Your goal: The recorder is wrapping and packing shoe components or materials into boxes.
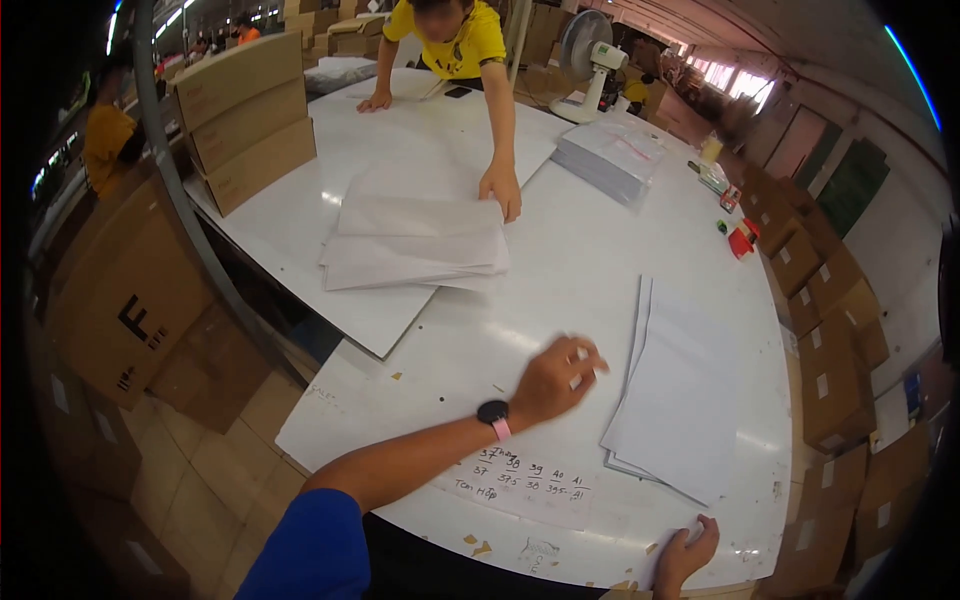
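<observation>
My left hand (558,382), with a dark round watch (493,411) on a pink strap at the wrist, hovers over the white table. Its fingers are loosely bent, somewhat blurred, with a gap between thumb and fingers and nothing visible in them. To its right lies a stack of white paper sheets (675,385), slightly fanned at the left edge. My right hand (688,556) is at the table's near edge, just below the stack's lower corner. Its thumb and fingers are apart, and it appears to hold nothing.
Across the white table (530,300), a person in yellow rests a hand (502,190) by another pile of sheets (415,242). Brown boxes (245,120) stand at the far left, a bagged grey stack (605,160) and a fan (590,65) at the back, a red tape dispenser (743,238) at the right.
</observation>
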A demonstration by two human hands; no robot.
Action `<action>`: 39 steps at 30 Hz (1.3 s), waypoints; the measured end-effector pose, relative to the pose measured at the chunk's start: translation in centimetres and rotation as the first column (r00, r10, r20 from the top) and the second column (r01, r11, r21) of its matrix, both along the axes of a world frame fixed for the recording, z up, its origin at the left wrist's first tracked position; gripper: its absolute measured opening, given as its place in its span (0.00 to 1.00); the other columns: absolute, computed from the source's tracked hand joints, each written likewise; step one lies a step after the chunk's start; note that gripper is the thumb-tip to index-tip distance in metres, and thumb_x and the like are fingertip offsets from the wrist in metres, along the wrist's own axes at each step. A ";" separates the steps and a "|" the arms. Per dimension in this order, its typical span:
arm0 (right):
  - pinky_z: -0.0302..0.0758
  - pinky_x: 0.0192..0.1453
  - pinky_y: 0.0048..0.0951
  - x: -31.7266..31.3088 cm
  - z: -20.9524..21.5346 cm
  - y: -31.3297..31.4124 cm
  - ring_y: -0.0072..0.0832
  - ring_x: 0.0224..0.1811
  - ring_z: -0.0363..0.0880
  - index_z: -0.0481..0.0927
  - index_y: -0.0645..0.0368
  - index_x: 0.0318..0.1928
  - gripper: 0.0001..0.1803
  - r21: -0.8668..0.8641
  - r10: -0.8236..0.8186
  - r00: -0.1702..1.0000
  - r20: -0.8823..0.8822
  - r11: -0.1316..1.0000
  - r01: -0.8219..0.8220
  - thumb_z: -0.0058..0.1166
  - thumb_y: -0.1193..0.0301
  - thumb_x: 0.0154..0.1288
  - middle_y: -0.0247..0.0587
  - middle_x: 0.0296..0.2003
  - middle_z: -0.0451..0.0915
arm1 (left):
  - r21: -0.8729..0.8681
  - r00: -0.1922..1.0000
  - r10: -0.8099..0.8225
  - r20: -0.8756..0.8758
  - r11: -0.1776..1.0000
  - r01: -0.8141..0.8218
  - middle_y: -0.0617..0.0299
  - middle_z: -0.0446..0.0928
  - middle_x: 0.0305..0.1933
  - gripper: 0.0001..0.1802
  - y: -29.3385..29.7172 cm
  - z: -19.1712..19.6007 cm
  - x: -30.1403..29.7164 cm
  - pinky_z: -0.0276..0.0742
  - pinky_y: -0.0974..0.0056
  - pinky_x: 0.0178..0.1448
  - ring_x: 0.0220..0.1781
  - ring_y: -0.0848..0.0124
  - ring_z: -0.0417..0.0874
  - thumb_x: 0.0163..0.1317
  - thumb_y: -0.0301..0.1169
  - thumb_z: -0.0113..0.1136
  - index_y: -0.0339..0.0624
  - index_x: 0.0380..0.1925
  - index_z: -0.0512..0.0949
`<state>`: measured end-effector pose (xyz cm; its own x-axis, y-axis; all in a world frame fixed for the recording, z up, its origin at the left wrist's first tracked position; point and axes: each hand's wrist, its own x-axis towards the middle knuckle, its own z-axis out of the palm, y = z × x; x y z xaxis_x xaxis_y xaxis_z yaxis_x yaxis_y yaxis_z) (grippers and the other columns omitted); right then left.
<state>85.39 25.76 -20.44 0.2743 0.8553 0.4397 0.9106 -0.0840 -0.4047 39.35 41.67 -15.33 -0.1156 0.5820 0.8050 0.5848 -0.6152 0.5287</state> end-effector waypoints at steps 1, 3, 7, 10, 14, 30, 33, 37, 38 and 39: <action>0.67 0.87 0.60 -0.3 0.4 -0.2 0.62 0.76 0.77 0.82 0.65 0.66 0.27 -0.001 -0.017 1.000 -0.012 1.000 0.017 0.61 0.77 0.64 0.63 0.69 0.82 | 0.137 0.993 0.109 -0.047 0.985 -0.102 0.60 0.87 0.56 0.09 1.2 1.5 -2.3 0.85 0.49 0.60 0.55 0.56 0.88 0.72 0.24 0.72 0.51 0.48 0.92; 0.64 0.88 0.61 -0.2 1.0 -0.7 0.62 0.79 0.74 0.82 0.64 0.67 0.26 -0.022 -0.052 0.997 0.055 0.998 0.053 0.60 0.76 0.68 0.62 0.71 0.80 | 0.181 0.927 0.346 -0.145 0.930 -0.319 0.59 0.89 0.59 0.16 2.7 5.1 -8.9 0.75 0.44 0.75 0.61 0.52 0.88 0.73 0.21 0.69 0.48 0.58 0.89; 0.58 0.90 0.63 0.1 0.2 -0.4 0.62 0.83 0.69 0.79 0.60 0.70 0.28 -0.064 -0.040 0.995 0.087 0.997 0.046 0.59 0.74 0.70 0.61 0.75 0.76 | 0.175 0.641 0.657 -0.396 0.740 -0.650 0.48 0.74 0.84 0.26 4.6 7.8 -23.9 0.63 0.33 0.87 0.85 0.41 0.71 0.81 0.37 0.68 0.48 0.75 0.80; 0.52 0.92 0.68 -1.3 1.5 -0.5 0.61 0.87 0.63 0.78 0.58 0.72 0.29 -0.173 -0.057 0.997 0.059 0.983 0.066 0.60 0.72 0.71 0.60 0.79 0.73 | 0.060 0.474 0.461 -0.750 0.762 -0.645 0.47 0.69 0.89 0.32 3.4 8.3 -29.4 0.58 0.34 0.93 0.93 0.42 0.64 0.85 0.46 0.65 0.50 0.83 0.77; 0.44 0.95 0.71 -1.5 0.7 -0.1 0.60 0.91 0.58 0.77 0.56 0.74 0.30 -0.196 -0.050 0.998 0.023 0.979 0.054 0.60 0.71 0.71 0.58 0.83 0.70 | -0.832 0.885 -0.129 -0.448 0.421 -0.360 0.45 0.59 0.96 0.42 3.0 8.0 -33.4 0.57 0.29 0.94 0.98 0.43 0.55 0.83 0.56 0.68 0.56 0.90 0.70; 0.33 0.98 0.72 -0.6 1.4 -0.6 0.64 0.96 0.48 0.78 0.51 0.74 0.32 -0.230 -0.012 0.997 -0.078 0.973 -0.006 0.61 0.72 0.70 0.52 0.86 0.69 | -0.066 0.241 0.257 -0.936 0.545 -0.836 0.55 0.78 0.75 0.40 2.2 0.8 -22.4 0.71 0.32 0.82 0.79 0.54 0.78 0.68 0.33 0.78 0.49 0.79 0.75; 0.33 0.98 0.72 -0.7 1.4 -0.6 0.64 0.96 0.48 0.79 0.51 0.74 0.31 -0.215 -0.007 0.996 -0.093 0.976 -0.013 0.61 0.72 0.69 0.52 0.86 0.69 | 0.053 0.176 0.366 -0.914 0.538 -0.841 0.60 0.82 0.62 0.32 3.0 -0.5 -21.9 0.76 0.41 0.74 0.67 0.58 0.84 0.72 0.29 0.72 0.49 0.76 0.78; 0.33 0.98 0.72 -1.0 1.7 -0.8 0.64 0.96 0.48 0.80 0.51 0.72 0.30 -0.201 -0.005 0.994 -0.111 0.979 -0.018 0.62 0.72 0.69 0.51 0.85 0.70 | 0.048 0.215 0.399 -0.891 0.554 -0.831 0.61 0.83 0.60 0.25 3.2 -0.2 -21.9 0.76 0.44 0.72 0.63 0.58 0.85 0.76 0.27 0.67 0.51 0.72 0.82; 0.33 0.98 0.72 -1.1 1.8 -0.8 0.64 0.96 0.48 0.80 0.51 0.72 0.30 -0.193 0.001 0.993 -0.114 0.981 -0.023 0.62 0.72 0.69 0.51 0.85 0.70 | 0.055 0.209 0.407 -0.889 0.549 -0.834 0.61 0.83 0.60 0.25 3.3 0.3 -22.0 0.76 0.44 0.72 0.63 0.58 0.85 0.76 0.27 0.67 0.51 0.72 0.82; 0.33 0.98 0.72 -1.1 1.9 -0.9 0.65 0.96 0.48 0.81 0.51 0.71 0.29 -0.209 -0.004 0.994 -0.110 0.978 -0.020 0.62 0.72 0.69 0.51 0.85 0.70 | -0.037 0.264 0.363 -0.893 0.527 -0.849 0.61 0.84 0.62 0.24 3.3 0.8 -22.1 0.76 0.43 0.73 0.65 0.58 0.86 0.77 0.27 0.65 0.52 0.72 0.82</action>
